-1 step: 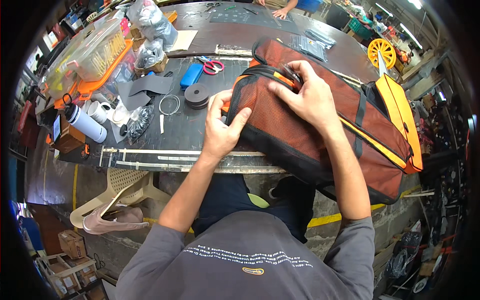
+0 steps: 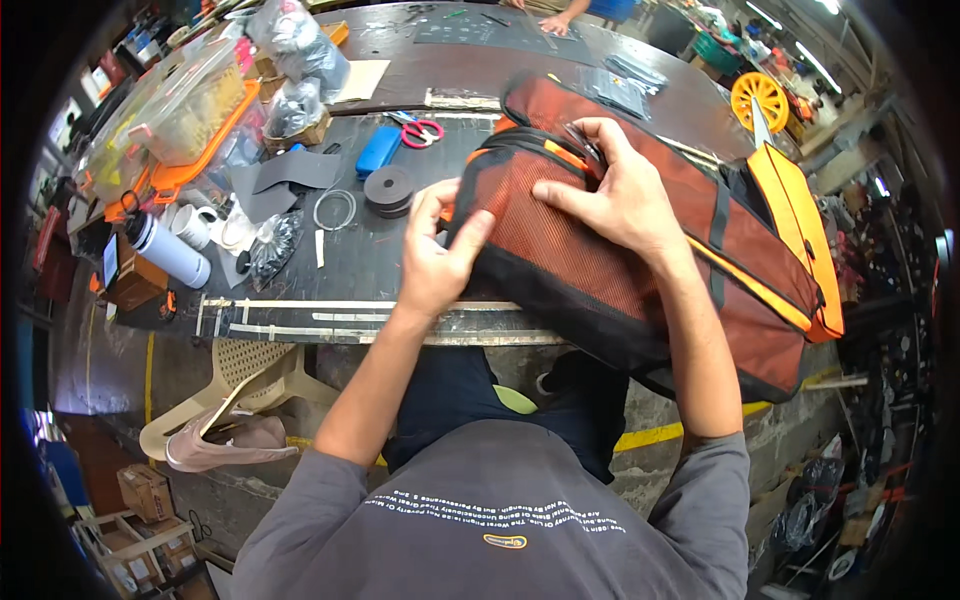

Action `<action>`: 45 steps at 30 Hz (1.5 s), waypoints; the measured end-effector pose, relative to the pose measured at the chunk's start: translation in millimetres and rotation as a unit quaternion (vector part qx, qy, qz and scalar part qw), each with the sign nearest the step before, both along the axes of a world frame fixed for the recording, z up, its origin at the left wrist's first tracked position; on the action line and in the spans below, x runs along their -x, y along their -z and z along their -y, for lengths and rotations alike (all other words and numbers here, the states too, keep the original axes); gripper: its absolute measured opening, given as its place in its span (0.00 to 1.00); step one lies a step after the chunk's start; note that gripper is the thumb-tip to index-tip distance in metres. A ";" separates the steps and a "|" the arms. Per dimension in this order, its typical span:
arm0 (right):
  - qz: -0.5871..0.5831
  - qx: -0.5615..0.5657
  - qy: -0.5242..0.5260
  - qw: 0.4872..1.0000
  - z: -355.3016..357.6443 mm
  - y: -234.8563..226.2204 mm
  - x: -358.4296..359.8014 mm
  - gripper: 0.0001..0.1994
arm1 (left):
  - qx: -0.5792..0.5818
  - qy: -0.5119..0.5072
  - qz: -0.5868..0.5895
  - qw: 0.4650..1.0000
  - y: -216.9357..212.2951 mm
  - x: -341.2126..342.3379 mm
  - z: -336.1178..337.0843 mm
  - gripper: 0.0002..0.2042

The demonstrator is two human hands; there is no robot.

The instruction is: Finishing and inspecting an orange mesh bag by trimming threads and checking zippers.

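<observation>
On the dark worktable (image 2: 400, 262), things run from nine o'clock round to three. At nine o'clock stands a white bottle (image 2: 168, 250) lying on its side, with a clear box (image 2: 175, 110) with an orange lid edge above it at ten. Just right of the bottle a grey sheet (image 2: 285, 175) lies flat, and below it a thin wire ring (image 2: 334, 209). At eleven o'clock a blue case (image 2: 378, 151) sits beside red-handled scissors (image 2: 423, 131), and a black tape roll (image 2: 388, 188) lies just under the case. Pale strips (image 2: 350, 318) run along the table's near edge at seven o'clock.

The left hand (image 2: 437, 255) sits near the centre, its fingers curled and pinching the left end of the bag (image 2: 600, 260), thumb and forefinger closed on the orange trim there. The bag, rust-red mesh with black edging and orange straps, lies across the table from the centre out to three o'clock, its right end hanging past the table's edge. The right hand (image 2: 612, 195) rests on top of the bag at one o'clock, palm down, fingers bent and gripping the black zip line near the bag's upper edge. At two o'clock, beyond the bag, a yellow wheel (image 2: 759, 98) stands upright. At twelve o'clock another person's hand (image 2: 555, 22) rests on the far table.
</observation>
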State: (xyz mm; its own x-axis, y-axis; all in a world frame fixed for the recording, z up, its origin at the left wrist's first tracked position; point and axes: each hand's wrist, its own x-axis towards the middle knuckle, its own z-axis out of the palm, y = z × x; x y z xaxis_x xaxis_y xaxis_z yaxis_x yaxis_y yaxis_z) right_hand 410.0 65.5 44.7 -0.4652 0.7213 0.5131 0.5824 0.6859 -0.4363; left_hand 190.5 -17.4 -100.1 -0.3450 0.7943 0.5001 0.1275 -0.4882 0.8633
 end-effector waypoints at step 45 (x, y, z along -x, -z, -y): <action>-0.242 -0.042 0.367 0.897 216.0 44.1 -354.1 0.12 | 0.465 0.224 -0.246 0.821 9.3 101.8 90.0 0.18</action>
